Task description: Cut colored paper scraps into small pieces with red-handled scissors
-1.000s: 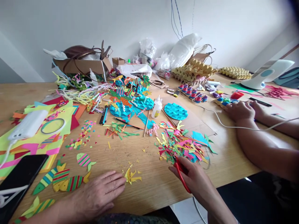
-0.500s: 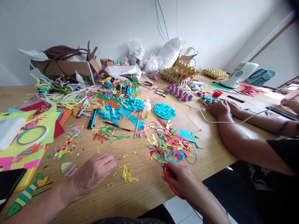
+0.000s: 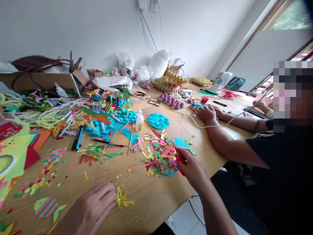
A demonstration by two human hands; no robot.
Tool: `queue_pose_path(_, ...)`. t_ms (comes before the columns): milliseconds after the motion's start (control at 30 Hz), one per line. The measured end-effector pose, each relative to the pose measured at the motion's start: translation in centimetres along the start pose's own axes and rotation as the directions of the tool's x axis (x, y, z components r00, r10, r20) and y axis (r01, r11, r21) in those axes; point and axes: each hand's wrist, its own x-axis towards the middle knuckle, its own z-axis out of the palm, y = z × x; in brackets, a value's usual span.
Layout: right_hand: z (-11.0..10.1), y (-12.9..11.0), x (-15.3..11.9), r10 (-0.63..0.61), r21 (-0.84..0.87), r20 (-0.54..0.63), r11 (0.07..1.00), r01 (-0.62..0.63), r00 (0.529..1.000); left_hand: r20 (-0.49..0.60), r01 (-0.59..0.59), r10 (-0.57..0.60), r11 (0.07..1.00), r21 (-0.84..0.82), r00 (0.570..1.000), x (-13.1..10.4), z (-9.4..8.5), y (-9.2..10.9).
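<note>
My left hand (image 3: 97,202) is low over the table, its fingers curled together and their tips hidden, right beside a small heap of yellow paper scraps (image 3: 124,197). In my right hand (image 3: 195,168) are red-handled scissors (image 3: 180,162), the blades pointing away over the right edge of a pile of coloured paper scraps (image 3: 158,160). A blue piece of paper (image 3: 181,143) lies just past the blade tips. Left of my left hand is a striped paper fish (image 3: 46,207) with a green tail piece.
A glue bottle (image 3: 139,120) stands between blue egg-carton discs (image 3: 158,120). Markers (image 3: 78,138) and paper dots (image 3: 53,156) lie at left. On the right, a co-worker's arm (image 3: 220,140) rests on the table, with a white cable (image 3: 215,126) crossing above it. Egg trays (image 3: 168,81) are stacked behind.
The view has swung right. My left hand has come up against the yellow scraps, and my right hand with the scissors has moved forward and right over the coloured pile.
</note>
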Motion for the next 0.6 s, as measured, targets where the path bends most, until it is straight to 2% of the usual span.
queue_pose_path(200,0.2,-0.1,2.0,-0.024,-0.03,0.005,0.999,0.024,1.0,-0.076,0.037,-0.042,0.997,-0.063,0.996,0.8,0.6,0.4)
queue_pose_path(367,1.2,-0.1,3.9,-0.047,-0.077,0.061,0.996,0.051,0.997,-0.198,-0.06,0.054,0.998,-0.026,0.979,1.0,0.9,0.1)
queue_pose_path(467,1.8,-0.1,4.3,-0.098,-0.08,0.137,0.991,0.109,0.986,-0.17,-0.083,0.076,0.996,-0.036,0.982,0.6,1.4,-0.3)
queue_pose_path(600,2.4,-0.3,4.0,-0.135,-0.079,0.183,0.985,0.151,0.974,-0.07,-0.037,0.029,0.994,-0.105,0.997,0.2,2.1,-0.4)
